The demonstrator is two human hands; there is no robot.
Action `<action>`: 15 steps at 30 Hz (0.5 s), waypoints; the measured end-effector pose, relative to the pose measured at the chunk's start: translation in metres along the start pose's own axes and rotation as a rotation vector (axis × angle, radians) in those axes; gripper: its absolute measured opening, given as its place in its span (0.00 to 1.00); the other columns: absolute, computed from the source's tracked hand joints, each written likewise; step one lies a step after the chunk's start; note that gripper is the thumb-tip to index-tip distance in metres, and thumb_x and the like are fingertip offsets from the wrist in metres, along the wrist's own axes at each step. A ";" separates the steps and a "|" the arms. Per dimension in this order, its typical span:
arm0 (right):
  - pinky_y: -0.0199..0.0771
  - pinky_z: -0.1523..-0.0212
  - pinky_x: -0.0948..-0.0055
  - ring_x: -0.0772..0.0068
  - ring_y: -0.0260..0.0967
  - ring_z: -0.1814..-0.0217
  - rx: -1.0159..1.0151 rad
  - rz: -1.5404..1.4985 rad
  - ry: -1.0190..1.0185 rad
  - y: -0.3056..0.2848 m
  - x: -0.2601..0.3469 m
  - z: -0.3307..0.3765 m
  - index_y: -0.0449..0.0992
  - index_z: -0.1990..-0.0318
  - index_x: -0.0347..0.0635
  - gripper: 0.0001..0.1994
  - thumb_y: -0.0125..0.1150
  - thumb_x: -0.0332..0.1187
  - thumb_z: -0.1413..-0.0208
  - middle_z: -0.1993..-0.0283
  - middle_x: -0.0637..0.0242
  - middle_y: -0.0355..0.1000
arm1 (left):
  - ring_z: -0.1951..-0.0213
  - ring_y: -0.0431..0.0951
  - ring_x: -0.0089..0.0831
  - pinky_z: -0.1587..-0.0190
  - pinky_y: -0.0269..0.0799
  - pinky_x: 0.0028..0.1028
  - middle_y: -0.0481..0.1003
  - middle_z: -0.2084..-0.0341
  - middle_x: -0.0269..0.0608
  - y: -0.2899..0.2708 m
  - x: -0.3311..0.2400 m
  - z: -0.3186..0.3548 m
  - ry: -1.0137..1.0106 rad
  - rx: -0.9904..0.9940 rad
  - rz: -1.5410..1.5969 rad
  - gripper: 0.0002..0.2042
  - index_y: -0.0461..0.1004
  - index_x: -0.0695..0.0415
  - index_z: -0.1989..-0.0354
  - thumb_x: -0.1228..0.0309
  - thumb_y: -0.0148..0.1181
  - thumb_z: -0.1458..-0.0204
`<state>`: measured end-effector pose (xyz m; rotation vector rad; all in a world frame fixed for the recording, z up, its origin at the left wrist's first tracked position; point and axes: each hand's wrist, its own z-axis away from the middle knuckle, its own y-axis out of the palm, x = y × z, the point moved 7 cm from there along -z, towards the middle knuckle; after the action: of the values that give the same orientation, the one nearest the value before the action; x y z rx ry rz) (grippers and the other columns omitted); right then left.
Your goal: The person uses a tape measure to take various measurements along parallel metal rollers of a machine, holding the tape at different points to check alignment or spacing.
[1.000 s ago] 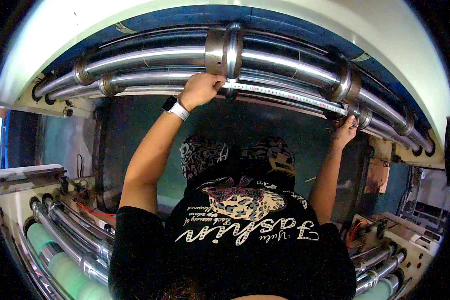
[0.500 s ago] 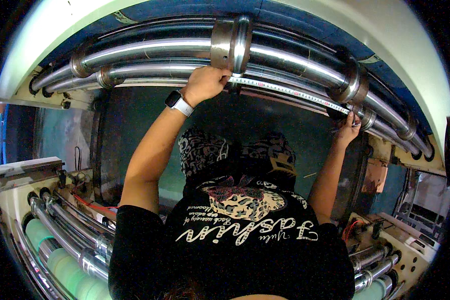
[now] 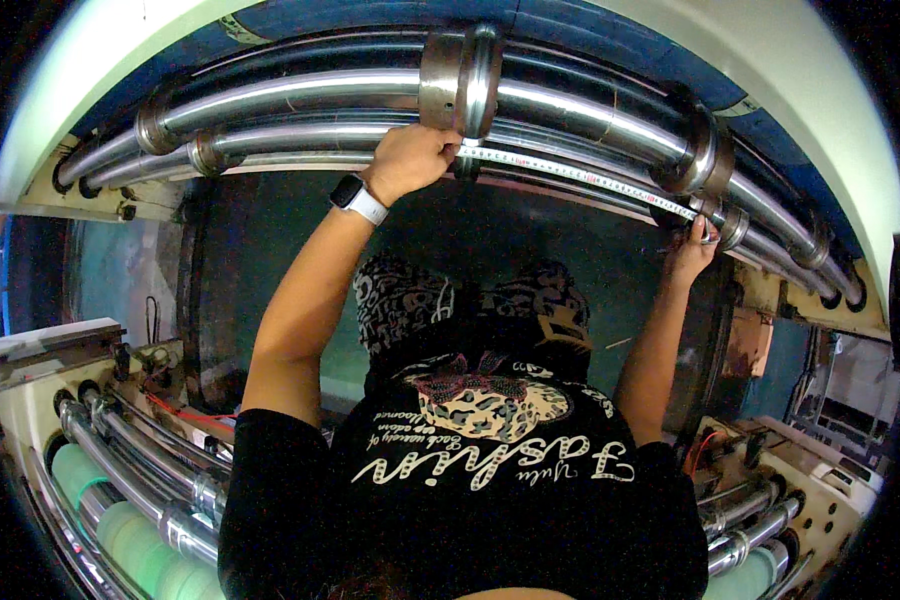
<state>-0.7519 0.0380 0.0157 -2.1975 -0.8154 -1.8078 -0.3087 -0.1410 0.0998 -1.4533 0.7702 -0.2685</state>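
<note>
A white tape measure blade [image 3: 570, 175] with black and red markings stretches between my two hands, just below the polished metal shafts. My left hand [image 3: 410, 160], with a watch [image 3: 358, 197] on its wrist, pinches the blade's left end beneath the wide steel collar [image 3: 444, 85]. Farther right, my right hand [image 3: 690, 252] grips the other end of the tape near the right collar [image 3: 698, 160]; the fingers partly hide what they hold there. The blade runs close along the lower shaft [image 3: 320, 137]; whether it touches the metal I cannot tell.
A pale curved machine frame [image 3: 830, 110] arches over the shafts. Behind me stand more rollers, with green cylinders [image 3: 135, 535] at lower left and metal shafts [image 3: 760, 535] at lower right. Red cables [image 3: 185, 405] hang near the left side.
Hands and tape keep nearly the same places along the shafts. The whole view has shifted a little, and the fingers of my right hand have moved slightly at the tape's end.
</note>
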 end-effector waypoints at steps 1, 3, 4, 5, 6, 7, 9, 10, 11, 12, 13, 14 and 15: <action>0.59 0.82 0.82 0.83 0.60 0.78 0.005 -0.004 -0.008 0.002 0.001 0.001 0.67 0.65 0.44 0.07 0.57 0.33 0.47 0.74 0.73 0.65 | 0.72 0.75 0.47 0.67 0.71 0.42 0.75 0.75 0.46 0.000 0.000 0.000 0.002 -0.006 0.003 0.11 0.77 0.46 0.65 0.59 0.51 0.51; 0.59 0.81 0.83 0.82 0.60 0.77 -0.015 -0.002 -0.012 0.002 0.003 0.001 0.67 0.66 0.44 0.07 0.58 0.33 0.47 0.73 0.73 0.66 | 0.72 0.75 0.47 0.68 0.71 0.42 0.75 0.75 0.47 0.000 -0.001 -0.001 0.027 -0.022 -0.007 0.11 0.77 0.46 0.65 0.59 0.51 0.51; 0.59 0.81 0.83 0.82 0.61 0.76 -0.026 0.000 -0.013 0.001 0.004 0.001 0.68 0.66 0.45 0.07 0.59 0.33 0.48 0.73 0.73 0.66 | 0.72 0.75 0.47 0.68 0.71 0.42 0.75 0.75 0.47 0.001 -0.001 -0.001 0.030 -0.014 -0.018 0.11 0.77 0.46 0.65 0.59 0.51 0.51; 0.60 0.81 0.83 0.82 0.61 0.76 -0.020 -0.010 0.010 0.001 0.003 0.002 0.68 0.67 0.45 0.07 0.59 0.33 0.48 0.73 0.73 0.66 | 0.72 0.75 0.47 0.68 0.71 0.42 0.75 0.75 0.47 0.000 -0.001 -0.001 0.031 -0.023 -0.005 0.11 0.77 0.47 0.65 0.60 0.51 0.51; 0.60 0.81 0.82 0.82 0.61 0.76 -0.013 -0.020 0.033 0.000 0.002 0.002 0.68 0.67 0.45 0.07 0.59 0.33 0.48 0.74 0.73 0.66 | 0.72 0.75 0.47 0.68 0.71 0.42 0.75 0.75 0.47 0.000 -0.001 -0.001 0.026 -0.024 0.005 0.11 0.77 0.47 0.65 0.60 0.51 0.51; 0.61 0.80 0.82 0.82 0.61 0.76 -0.008 -0.041 0.076 0.000 -0.001 0.002 0.68 0.68 0.45 0.07 0.60 0.33 0.48 0.74 0.73 0.66 | 0.72 0.75 0.47 0.68 0.71 0.42 0.75 0.75 0.47 0.000 -0.001 -0.001 0.021 -0.026 0.014 0.11 0.77 0.47 0.65 0.60 0.51 0.51; 0.61 0.80 0.82 0.82 0.62 0.76 0.005 -0.041 0.043 -0.002 -0.001 0.000 0.69 0.68 0.44 0.07 0.60 0.34 0.49 0.74 0.73 0.66 | 0.71 0.75 0.46 0.67 0.71 0.41 0.75 0.75 0.47 0.002 0.000 -0.001 -0.002 0.009 0.005 0.11 0.77 0.47 0.65 0.60 0.51 0.51; 0.62 0.79 0.81 0.82 0.62 0.76 0.027 -0.060 0.041 -0.002 -0.003 -0.001 0.69 0.68 0.44 0.07 0.60 0.34 0.49 0.74 0.73 0.66 | 0.71 0.75 0.46 0.67 0.71 0.41 0.75 0.75 0.47 0.003 0.000 -0.001 -0.003 0.014 0.000 0.11 0.77 0.47 0.65 0.60 0.51 0.51; 0.62 0.79 0.81 0.82 0.62 0.77 0.008 -0.026 0.020 -0.004 -0.004 -0.003 0.69 0.69 0.44 0.07 0.60 0.33 0.49 0.75 0.73 0.66 | 0.70 0.75 0.46 0.67 0.71 0.41 0.75 0.74 0.47 0.003 0.001 -0.002 -0.007 0.021 0.009 0.11 0.76 0.47 0.64 0.60 0.51 0.51; 0.62 0.79 0.81 0.82 0.62 0.77 0.007 -0.004 0.005 -0.004 -0.006 -0.005 0.69 0.69 0.44 0.06 0.60 0.33 0.49 0.75 0.73 0.66 | 0.70 0.75 0.46 0.66 0.71 0.41 0.75 0.74 0.47 0.003 0.001 -0.001 0.000 0.018 0.019 0.11 0.76 0.48 0.64 0.61 0.51 0.51; 0.63 0.79 0.80 0.82 0.62 0.77 -0.067 0.031 0.037 -0.010 -0.011 -0.008 0.70 0.69 0.44 0.06 0.60 0.33 0.49 0.75 0.73 0.66 | 0.70 0.75 0.46 0.66 0.70 0.41 0.75 0.73 0.47 0.004 0.002 -0.001 0.003 0.025 0.028 0.11 0.76 0.48 0.64 0.61 0.51 0.51; 0.62 0.79 0.81 0.82 0.62 0.78 0.016 -0.009 -0.015 -0.004 -0.009 -0.010 0.70 0.69 0.44 0.06 0.60 0.33 0.49 0.76 0.73 0.66 | 0.69 0.75 0.46 0.65 0.70 0.41 0.75 0.73 0.47 0.003 0.002 -0.001 0.001 0.010 0.037 0.11 0.76 0.48 0.64 0.61 0.51 0.51; 0.62 0.79 0.81 0.82 0.61 0.78 0.025 -0.036 -0.021 -0.003 -0.009 -0.011 0.70 0.69 0.44 0.06 0.60 0.33 0.49 0.76 0.74 0.66 | 0.68 0.75 0.46 0.65 0.70 0.41 0.75 0.72 0.47 0.002 0.003 0.000 -0.002 0.005 0.046 0.11 0.76 0.48 0.64 0.61 0.51 0.51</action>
<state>-0.7635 0.0331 0.0087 -2.2039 -0.8826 -1.7839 -0.3066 -0.1424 0.0967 -1.4293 0.8003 -0.2335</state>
